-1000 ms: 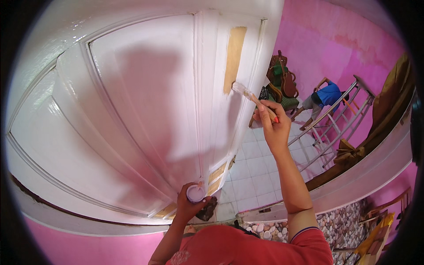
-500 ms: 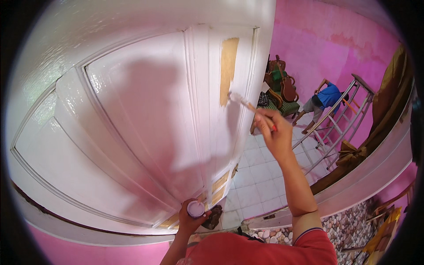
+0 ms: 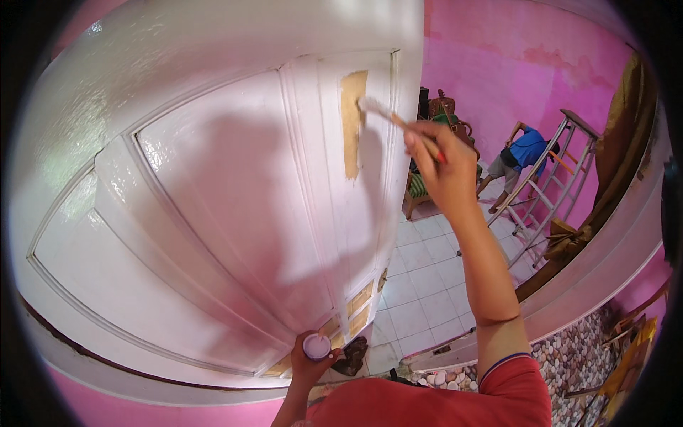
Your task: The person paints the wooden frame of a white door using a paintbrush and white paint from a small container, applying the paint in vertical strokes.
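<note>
Our right hand [image 3: 442, 165] grips a thin wooden paintbrush [image 3: 393, 119], bristles touching the big white wooden door [image 3: 213, 213] at 12 o'clock | our left hand [image 3: 311, 361] wraps a small round paint pot [image 3: 316, 346] at 6 o'clock

My right hand [image 3: 442, 165] is now higher than a second ago, and the paintbrush [image 3: 388, 115] moves up with it. Its bristles are now touching the edge of the bare wood patch [image 3: 352, 121] on the white door [image 3: 213, 213]. My left hand [image 3: 311, 363] with the small paint cup [image 3: 316, 346] sits lower in the view.
</note>
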Tool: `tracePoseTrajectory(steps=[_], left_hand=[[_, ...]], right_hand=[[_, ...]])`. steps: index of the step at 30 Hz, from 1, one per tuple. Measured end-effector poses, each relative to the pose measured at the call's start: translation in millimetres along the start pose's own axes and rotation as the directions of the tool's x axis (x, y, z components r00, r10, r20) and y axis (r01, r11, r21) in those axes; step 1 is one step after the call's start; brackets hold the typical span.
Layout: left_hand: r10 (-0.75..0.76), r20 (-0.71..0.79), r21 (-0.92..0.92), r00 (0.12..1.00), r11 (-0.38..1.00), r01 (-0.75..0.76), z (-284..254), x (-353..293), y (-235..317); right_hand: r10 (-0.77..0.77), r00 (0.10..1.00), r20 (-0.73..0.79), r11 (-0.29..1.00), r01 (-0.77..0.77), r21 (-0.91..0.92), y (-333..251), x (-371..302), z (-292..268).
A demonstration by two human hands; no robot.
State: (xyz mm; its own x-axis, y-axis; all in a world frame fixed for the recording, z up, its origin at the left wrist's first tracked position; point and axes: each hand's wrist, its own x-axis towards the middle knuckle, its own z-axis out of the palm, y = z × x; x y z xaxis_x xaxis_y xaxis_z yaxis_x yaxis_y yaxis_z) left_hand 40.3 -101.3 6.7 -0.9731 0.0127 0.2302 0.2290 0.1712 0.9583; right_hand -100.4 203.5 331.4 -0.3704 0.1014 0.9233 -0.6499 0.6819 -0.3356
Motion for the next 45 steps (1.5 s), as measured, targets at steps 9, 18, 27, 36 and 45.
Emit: tracePoseTrajectory(steps=[9,18,27,36,45], left_hand=[[0.073,-0.015,0.127,0.997,0.989,-0.07,0.3,-1.5,15.6],[-0.008,0.026,0.164,1.0,0.986,0.003,-1.3,-11.6,11.1],[0.028,0.049,0.147,0.998,0.988,-0.035,1.1,-13.7,7.0],[0.026,0.036,0.151,0.999,0.988,-0.031,-1.0,-23.6,0.5],[0.068,0.025,0.117,0.997,0.991,-0.07,1.1,-20.5,8.9]], right_hand=[[-0.055,0.99,0.127,0.988,0.072,-0.133,11.0,-10.7,2.9],[-0.041,0.999,-0.025,0.999,0.041,-0.023,2.1,17.2,-9.1],[-0.139,0.99,0.038,0.987,0.141,-0.08,7.0,33.3,6.4],[-0.069,0.997,0.034,0.996,0.071,-0.048,-3.9,13.7,-8.7],[-0.234,0.972,-0.032,0.967,0.229,-0.113,-7.1,63.5,-2.6]])
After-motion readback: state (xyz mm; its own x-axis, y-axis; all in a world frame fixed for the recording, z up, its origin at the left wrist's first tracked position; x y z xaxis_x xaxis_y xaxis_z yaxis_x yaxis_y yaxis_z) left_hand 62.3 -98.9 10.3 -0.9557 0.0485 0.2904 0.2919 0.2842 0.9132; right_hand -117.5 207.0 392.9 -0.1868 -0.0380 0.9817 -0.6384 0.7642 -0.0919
